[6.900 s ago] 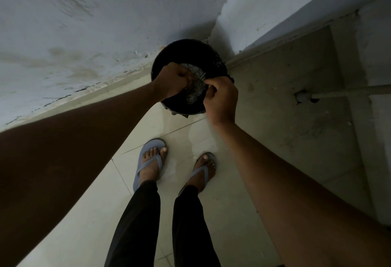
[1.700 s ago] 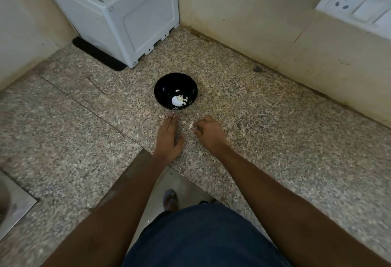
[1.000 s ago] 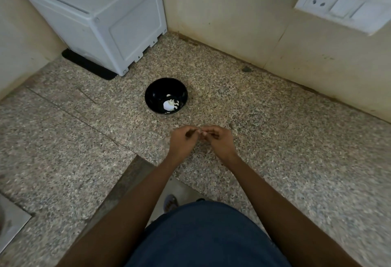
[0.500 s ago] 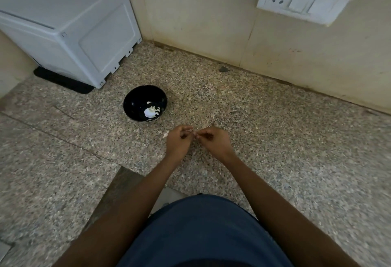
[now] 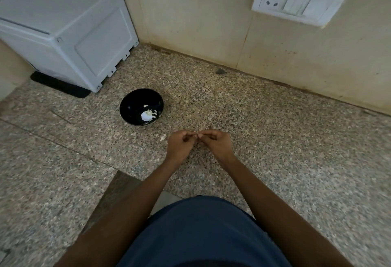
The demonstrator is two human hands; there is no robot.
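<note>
Moved: both hands have lifted off the counter (image 5: 275,144) at the near side of the black bowl (image 5: 130,108) and now meet to its near right. Item: left hand (image 5: 181,146) and right hand (image 5: 213,142), fingers curled, tips pinching one small pale piece (image 5: 198,135) between them; we cannot tell what it is. Item: white pieces (image 5: 147,115) in the bowl. Item: pale scrap (image 5: 162,138) on the counter between bowl and left hand. We judge peeling to be in hand; next, the cleaned piece goes left and away into the bowl.
</note>
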